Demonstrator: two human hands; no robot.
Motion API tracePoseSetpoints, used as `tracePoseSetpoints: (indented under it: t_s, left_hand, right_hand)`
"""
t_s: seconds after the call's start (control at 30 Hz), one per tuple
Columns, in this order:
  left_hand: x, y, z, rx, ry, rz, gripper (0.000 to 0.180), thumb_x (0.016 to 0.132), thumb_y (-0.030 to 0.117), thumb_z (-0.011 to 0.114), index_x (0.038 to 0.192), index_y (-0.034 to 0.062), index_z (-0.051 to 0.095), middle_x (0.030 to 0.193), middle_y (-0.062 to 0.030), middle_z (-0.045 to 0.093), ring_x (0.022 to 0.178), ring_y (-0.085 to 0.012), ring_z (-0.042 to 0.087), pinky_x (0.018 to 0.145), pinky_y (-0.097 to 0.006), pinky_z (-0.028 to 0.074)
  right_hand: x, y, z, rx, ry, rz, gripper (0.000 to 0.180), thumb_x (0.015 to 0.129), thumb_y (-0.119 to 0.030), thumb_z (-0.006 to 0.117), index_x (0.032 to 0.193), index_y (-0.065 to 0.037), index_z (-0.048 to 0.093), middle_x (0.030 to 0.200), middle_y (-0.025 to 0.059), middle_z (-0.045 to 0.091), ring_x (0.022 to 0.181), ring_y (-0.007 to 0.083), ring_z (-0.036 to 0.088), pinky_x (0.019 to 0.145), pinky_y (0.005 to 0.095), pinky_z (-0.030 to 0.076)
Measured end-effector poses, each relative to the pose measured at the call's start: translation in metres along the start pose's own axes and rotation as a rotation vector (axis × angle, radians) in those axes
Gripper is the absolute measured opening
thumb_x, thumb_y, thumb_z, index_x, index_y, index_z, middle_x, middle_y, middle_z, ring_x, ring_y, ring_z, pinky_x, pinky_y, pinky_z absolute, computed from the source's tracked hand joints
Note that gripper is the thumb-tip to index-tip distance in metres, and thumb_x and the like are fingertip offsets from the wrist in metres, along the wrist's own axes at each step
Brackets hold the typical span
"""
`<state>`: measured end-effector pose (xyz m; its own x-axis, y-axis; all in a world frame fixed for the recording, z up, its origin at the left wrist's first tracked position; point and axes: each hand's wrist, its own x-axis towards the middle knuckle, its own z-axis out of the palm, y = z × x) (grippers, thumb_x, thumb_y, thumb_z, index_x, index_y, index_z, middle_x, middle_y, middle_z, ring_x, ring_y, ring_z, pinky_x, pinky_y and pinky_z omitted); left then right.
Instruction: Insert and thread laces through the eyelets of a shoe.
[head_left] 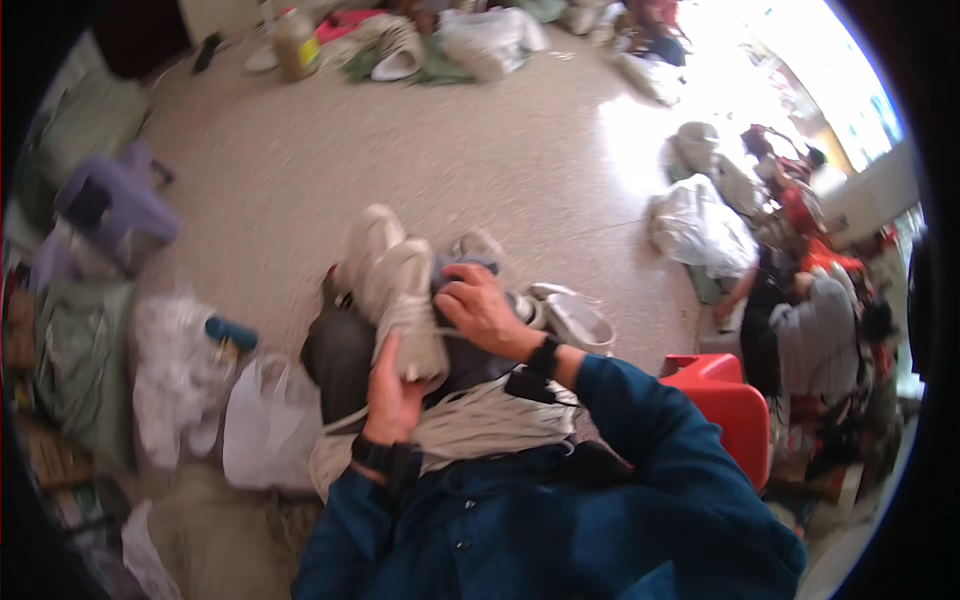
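Observation:
My left hand (396, 392) is closed around the heel end of a cream lace-up shoe (408, 285), held over my lap with its toe pointing away. Just right of the shoe, my right hand (485, 308) has its fingers curled in. A pale shoelace (446, 332) runs from the shoe to under that hand; the fingertips are partly hidden. Across my lap lies a thick bundle of cream laces (495, 425). Another cream shoe (375, 222) sits just beyond the held one. To the right of my knees is a pale shoe (575, 322).
White plastic bags (265, 425) and a blue bottle (231, 332) are at my left, with a purple plastic stool (115, 205) farther out. A red stool (725, 400) stands at my right. Across the floor are a yellowish jug (295, 48) and more shoes; at the right, another person (815, 335).

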<state>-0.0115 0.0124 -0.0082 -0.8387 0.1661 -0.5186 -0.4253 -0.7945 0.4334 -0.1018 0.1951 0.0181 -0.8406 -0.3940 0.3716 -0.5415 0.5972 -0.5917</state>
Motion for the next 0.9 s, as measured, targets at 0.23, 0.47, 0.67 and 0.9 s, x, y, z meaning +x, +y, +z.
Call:
tracePoseSetpoints:
  t_s: [0.23,0.47,0.67,0.9]
  left_hand:
    - [-0.018,0.005,0.005,-0.038,0.046,0.042,0.053,0.103,0.048,0.051,0.142,0.0126,0.05,0.134,-0.0064,0.06,0.122,-0.0239,0.057,0.103,-0.048,0.045]
    - [-0.02,0.006,0.009,-0.013,0.029,0.045,0.055,0.102,0.051,0.052,0.141,0.0122,0.05,0.133,-0.007,0.06,0.121,-0.0246,0.058,0.103,-0.048,0.045]
    - [-0.019,0.005,0.011,-0.02,0.07,0.056,0.05,0.103,0.049,0.051,0.137,0.0112,0.053,0.124,-0.0064,0.064,0.11,-0.0218,0.063,0.087,-0.049,0.055]
    - [-0.04,0.017,-0.01,0.095,0.0,-0.061,0.043,0.103,0.041,0.054,0.131,0.0075,0.057,0.114,-0.0064,0.066,0.102,-0.0205,0.064,0.092,-0.044,0.052]
  right_hand:
    - [-0.015,-0.037,-0.003,-0.042,-0.168,0.006,0.024,0.089,-0.029,0.069,0.088,-0.005,0.07,0.132,0.0157,0.055,0.134,0.0391,0.04,0.111,0.0535,0.026]
    - [-0.013,-0.038,-0.011,0.021,-0.19,-0.087,0.013,0.085,-0.016,0.073,0.082,-0.006,0.065,0.116,0.0096,0.06,0.116,0.0323,0.051,0.106,0.0461,0.032]
    - [-0.017,-0.036,-0.031,0.011,-0.216,-0.079,0.013,0.085,-0.015,0.07,0.08,-0.006,0.061,0.1,0.0073,0.062,0.1,0.0294,0.056,0.097,0.0427,0.037]
    - [-0.008,-0.046,-0.033,0.196,-0.445,0.153,0.02,0.093,-0.019,0.064,0.087,0.001,0.063,0.072,0.0171,0.064,0.065,0.0339,0.062,0.062,0.0416,0.047]
